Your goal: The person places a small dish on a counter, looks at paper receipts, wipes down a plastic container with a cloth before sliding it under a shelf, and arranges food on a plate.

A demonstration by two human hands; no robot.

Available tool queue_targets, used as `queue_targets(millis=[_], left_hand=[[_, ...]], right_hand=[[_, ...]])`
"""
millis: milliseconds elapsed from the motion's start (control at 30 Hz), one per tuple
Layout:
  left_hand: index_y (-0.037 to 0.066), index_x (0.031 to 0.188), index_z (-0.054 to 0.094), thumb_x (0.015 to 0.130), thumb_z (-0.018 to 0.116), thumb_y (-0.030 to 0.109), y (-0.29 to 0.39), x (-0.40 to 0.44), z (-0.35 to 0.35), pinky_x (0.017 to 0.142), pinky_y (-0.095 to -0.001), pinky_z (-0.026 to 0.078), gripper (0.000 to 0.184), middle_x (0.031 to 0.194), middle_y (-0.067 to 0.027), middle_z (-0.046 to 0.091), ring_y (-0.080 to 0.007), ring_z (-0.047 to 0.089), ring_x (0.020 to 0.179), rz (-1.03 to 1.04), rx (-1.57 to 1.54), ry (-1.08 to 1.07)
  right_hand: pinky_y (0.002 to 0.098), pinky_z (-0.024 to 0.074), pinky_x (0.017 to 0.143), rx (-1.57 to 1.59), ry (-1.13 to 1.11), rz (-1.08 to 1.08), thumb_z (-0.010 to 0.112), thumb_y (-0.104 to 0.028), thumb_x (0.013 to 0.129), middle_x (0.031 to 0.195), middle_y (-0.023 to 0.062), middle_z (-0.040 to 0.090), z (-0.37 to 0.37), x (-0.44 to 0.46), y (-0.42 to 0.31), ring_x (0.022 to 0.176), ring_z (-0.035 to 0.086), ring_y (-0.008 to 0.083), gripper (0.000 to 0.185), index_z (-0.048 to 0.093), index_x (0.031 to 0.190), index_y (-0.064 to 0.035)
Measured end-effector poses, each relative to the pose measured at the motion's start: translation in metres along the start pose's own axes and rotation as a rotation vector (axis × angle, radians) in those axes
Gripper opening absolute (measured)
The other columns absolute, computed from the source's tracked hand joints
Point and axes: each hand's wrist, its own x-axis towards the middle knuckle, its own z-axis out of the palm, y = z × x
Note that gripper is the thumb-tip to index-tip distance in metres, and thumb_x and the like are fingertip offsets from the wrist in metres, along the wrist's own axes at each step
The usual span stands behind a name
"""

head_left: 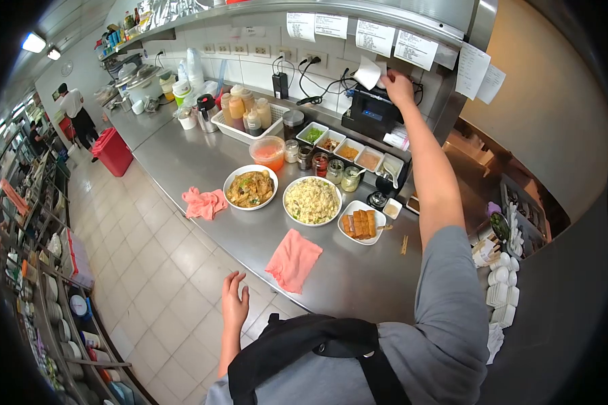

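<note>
My right hand [398,89] is stretched out to the black receipt printer [373,111] at the back of the steel counter. Its fingers are bent and closed at a curled white receipt [367,72] coming from the printer's top; the fingertips are partly hidden. My left hand [234,300] hangs in front of the counter's edge, fingers apart, holding nothing. Between my arms, a pink cloth [294,261] lies on the counter. Behind it stand a bowl of fried rice [311,201], a bowl of saucy brown food [250,188] and a white dish of sliced golden rolls [362,225].
Jars [335,171], topping tubs [348,150] and a basket of sauce bottles [250,125] line the counter's back. Another pink cloth [205,203] lies at the left edge. Receipts [375,37] hang from the shelf above. A person [76,111] stands far off near a red bin [112,152].
</note>
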Motion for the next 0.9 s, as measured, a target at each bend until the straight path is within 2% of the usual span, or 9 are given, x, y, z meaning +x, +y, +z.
queue_targets(millis=[67,100,167,267,333,467,567,733,900], left_hand=[[0.004,0.115,0.059,0.082,0.06,0.001,0.011,0.018,-0.002,0.094,-0.0396,0.044,0.033,0.124,-0.0154,0.053,-0.0327,0.054,0.112,0.032,-0.082,-0.013],[0.004,0.115,0.059,0.083,0.06,0.002,0.016,0.03,-0.002,0.092,-0.0382,0.045,0.032,0.123,-0.015,0.054,-0.0321,0.054,0.111,0.065,-0.126,-0.02],[0.005,0.116,0.059,0.083,0.061,0.004,0.037,0.061,-0.009,0.089,-0.0356,0.046,0.033,0.123,-0.0146,0.054,-0.0303,0.055,0.109,0.157,-0.188,-0.033],[0.006,0.123,0.055,0.086,0.062,0.006,0.09,0.116,-0.027,0.088,-0.0339,0.047,0.038,0.126,-0.0123,0.055,-0.0256,0.056,0.109,0.344,-0.328,-0.061],[0.007,0.134,0.045,0.092,0.058,0.016,0.116,0.152,-0.03,0.093,-0.0356,0.046,0.045,0.13,-0.0126,0.053,-0.0247,0.053,0.115,0.27,-0.694,-0.224],[0.002,0.143,0.026,0.092,0.042,0.06,0.161,0.196,-0.037,0.102,-0.0438,0.041,0.079,0.137,-0.0188,0.045,-0.0306,0.047,0.125,0.04,-1.37,-0.793],[0.002,0.141,0.029,0.086,0.043,0.068,0.178,0.203,-0.032,0.105,-0.0478,0.038,0.088,0.138,-0.0216,0.043,-0.0314,0.043,0.129,0.099,-1.726,-0.939],[-0.004,0.141,0.022,0.085,0.048,0.067,0.185,0.215,-0.038,0.109,-0.0459,0.035,0.094,0.138,-0.0225,0.042,-0.0325,0.041,0.131,0.072,-1.859,-0.568],[0.0,0.131,0.04,0.093,0.056,0.039,0.176,0.229,-0.042,0.104,-0.0407,0.039,0.057,0.129,-0.0163,0.051,-0.0264,0.051,0.121,0.01,-1.917,-0.273]], right_hand=[[0.03,0.0508,0.072,0.535,-0.22,0.018,0.067,-0.025,0.085,0.094,0.0094,0.065,-0.007,0.002,-0.019,0.085,0.062,0.0168,0.029,0.065,0.101,-0.001],[0.03,0.0508,0.072,0.537,-0.234,0.011,0.067,-0.025,0.085,0.094,0.0094,0.065,-0.017,-0.007,-0.039,0.085,0.062,0.0168,0.029,0.065,0.101,-0.001],[0.0185,0.0468,0.063,0.951,-0.665,0.22,0.063,-0.017,0.09,0.089,-0.0014,0.064,-0.045,-0.046,-0.088,0.071,0.056,0.0039,0.023,0.06,0.108,-0.0016],[0.0163,0.0464,0.063,1.034,-0.869,0.179,0.062,-0.018,0.091,0.093,-0.0037,0.063,-0.063,-0.081,-0.131,0.073,0.057,0.0021,0.026,0.058,0.113,-0.0058],[0.0164,0.0458,0.064,1.024,-0.934,0.157,0.063,-0.02,0.09,0.092,-0.0042,0.063,-0.069,-0.099,-0.151,0.075,0.056,0.0015,0.028,0.057,0.115,-0.0057],[0.0158,0.0436,0.065,1.019,-1.088,-0.016,0.063,-0.022,0.09,0.093,-0.0055,0.062,-0.086,-0.126,-0.186,0.078,0.053,-0.0002,0.031,0.057,0.117,-0.0064],[0.0161,0.0444,0.064,1.002,-1.138,-0.093,0.064,-0.022,0.09,0.093,-0.0043,0.064,-0.096,-0.139,-0.202,0.077,0.054,0.0002,0.031,0.058,0.116,-0.0063],[0.0171,0.0449,0.065,0.934,-1.168,-0.136,0.065,-0.023,0.089,0.097,-0.0016,0.066,-0.098,-0.145,-0.209,0.078,0.056,0.0013,0.035,0.056,0.118,-0.006],[0.0194,0.046,0.065,0.863,-1.191,-0.157,0.064,-0.023,0.09,0.093,-0.001,0.066,-0.087,-0.143,-0.21,0.077,0.056,0.0028,0.035,0.056,0.12,-0.0068]])
